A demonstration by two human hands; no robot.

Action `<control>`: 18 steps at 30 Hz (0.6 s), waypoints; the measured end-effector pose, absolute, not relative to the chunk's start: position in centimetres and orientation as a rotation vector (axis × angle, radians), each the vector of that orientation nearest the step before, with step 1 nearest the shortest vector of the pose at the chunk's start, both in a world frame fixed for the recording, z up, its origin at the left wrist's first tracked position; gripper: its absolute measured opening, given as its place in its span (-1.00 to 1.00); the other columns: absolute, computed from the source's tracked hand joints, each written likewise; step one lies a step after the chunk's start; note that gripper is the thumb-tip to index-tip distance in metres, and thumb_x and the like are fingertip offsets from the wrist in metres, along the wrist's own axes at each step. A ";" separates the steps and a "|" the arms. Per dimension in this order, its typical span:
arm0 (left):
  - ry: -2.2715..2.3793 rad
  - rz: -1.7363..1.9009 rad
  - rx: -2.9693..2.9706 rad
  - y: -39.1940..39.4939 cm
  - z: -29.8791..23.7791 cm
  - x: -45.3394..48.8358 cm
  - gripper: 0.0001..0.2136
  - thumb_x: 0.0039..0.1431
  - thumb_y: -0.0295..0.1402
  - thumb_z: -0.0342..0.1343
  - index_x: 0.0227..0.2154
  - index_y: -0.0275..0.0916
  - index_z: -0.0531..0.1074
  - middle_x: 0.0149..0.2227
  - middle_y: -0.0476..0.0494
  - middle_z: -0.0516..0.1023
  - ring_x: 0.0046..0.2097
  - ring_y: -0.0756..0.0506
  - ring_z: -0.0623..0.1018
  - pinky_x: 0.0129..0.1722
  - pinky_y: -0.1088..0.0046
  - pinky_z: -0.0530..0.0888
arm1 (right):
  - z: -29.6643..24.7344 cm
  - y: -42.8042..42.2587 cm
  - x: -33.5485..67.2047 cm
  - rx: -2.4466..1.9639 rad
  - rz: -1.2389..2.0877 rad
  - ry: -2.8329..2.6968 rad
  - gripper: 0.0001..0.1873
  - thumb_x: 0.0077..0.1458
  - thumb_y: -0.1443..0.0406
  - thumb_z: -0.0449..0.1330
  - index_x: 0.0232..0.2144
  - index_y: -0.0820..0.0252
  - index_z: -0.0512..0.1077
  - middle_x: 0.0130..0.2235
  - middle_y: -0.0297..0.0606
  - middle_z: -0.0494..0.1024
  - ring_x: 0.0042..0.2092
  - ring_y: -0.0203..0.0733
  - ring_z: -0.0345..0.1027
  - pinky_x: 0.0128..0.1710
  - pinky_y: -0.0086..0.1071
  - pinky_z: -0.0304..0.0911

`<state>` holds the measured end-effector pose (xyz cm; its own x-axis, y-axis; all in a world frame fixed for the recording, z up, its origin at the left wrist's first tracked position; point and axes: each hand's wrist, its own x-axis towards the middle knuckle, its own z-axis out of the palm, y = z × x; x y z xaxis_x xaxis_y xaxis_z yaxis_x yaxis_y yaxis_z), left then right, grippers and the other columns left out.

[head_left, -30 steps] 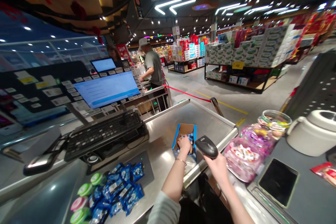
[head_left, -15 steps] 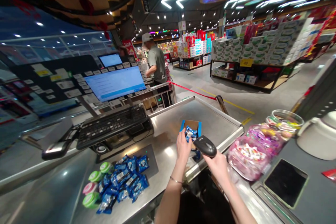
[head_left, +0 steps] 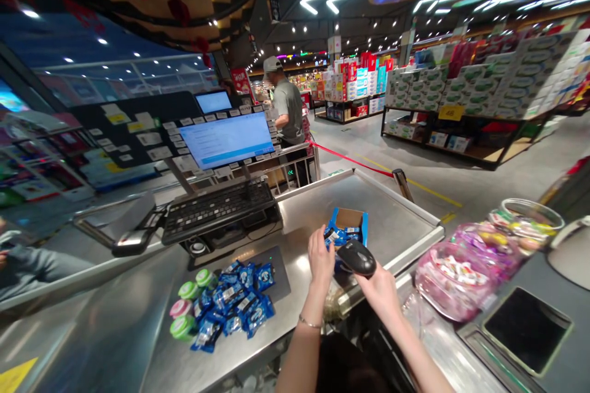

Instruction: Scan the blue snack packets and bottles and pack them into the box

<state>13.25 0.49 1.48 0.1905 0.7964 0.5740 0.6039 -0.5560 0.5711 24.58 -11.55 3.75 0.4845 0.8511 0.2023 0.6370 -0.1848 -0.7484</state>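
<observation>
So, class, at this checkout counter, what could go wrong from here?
The barcode scanner in the right hand sits right by the blue cardboard box, so it might knock it. The left hand, reaching at the box, could spill its blue packets. The clear container of sweets beside that right arm could also get bumped.

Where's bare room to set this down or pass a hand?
Bare steel lies on the checkout tray right of the blue-edged carton, and between the carton and the keyboard. The counter left of the blue packets is also bare. Crowded: the carton, with the left hand and right hand holding the scanner.
</observation>
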 end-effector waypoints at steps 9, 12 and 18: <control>1.383 1.340 2.213 0.6 1.5 12.1 -0.57 0.16 -0.45 0.02 0.12 -0.21 0.24 0.04 -0.22 0.42 0.09 -0.15 0.38 0.11 0.19 0.36 | 4.0 -11.4 24.0 -1.863 0.367 -1.247 -0.61 0.03 0.11 0.07 -0.18 0.20 0.48 -0.31 -0.12 0.63 -0.21 0.08 0.53 -0.30 -0.27 0.36; 1.518 1.360 2.176 0.8 1.0 10.2 -0.58 0.13 -0.43 0.04 0.09 -0.23 0.27 0.02 -0.23 0.45 0.05 -0.17 0.42 0.08 0.18 0.36 | 3.6 -11.4 23.5 -1.808 0.404 -1.235 -0.61 -0.01 0.11 0.10 -0.20 0.20 0.48 -0.32 -0.15 0.63 -0.22 0.05 0.53 -0.30 -0.28 0.36; 1.966 1.342 1.972 0.4 -2.2 1.5 -0.62 0.12 -0.30 0.06 0.01 -0.28 0.35 -0.09 -0.25 0.51 -0.05 -0.24 0.47 -0.01 0.17 0.37 | 2.9 -11.4 21.6 -1.711 0.486 -1.256 -0.66 -0.05 0.13 0.12 -0.28 0.19 0.50 -0.36 -0.18 0.63 -0.26 0.02 0.53 -0.31 -0.29 0.36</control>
<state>1.51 0.43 -2.23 -0.1854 0.8330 0.5213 0.7888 -0.1902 0.5845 21.59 -11.42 2.93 0.3992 0.8951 0.1986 0.5282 -0.0475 -0.8478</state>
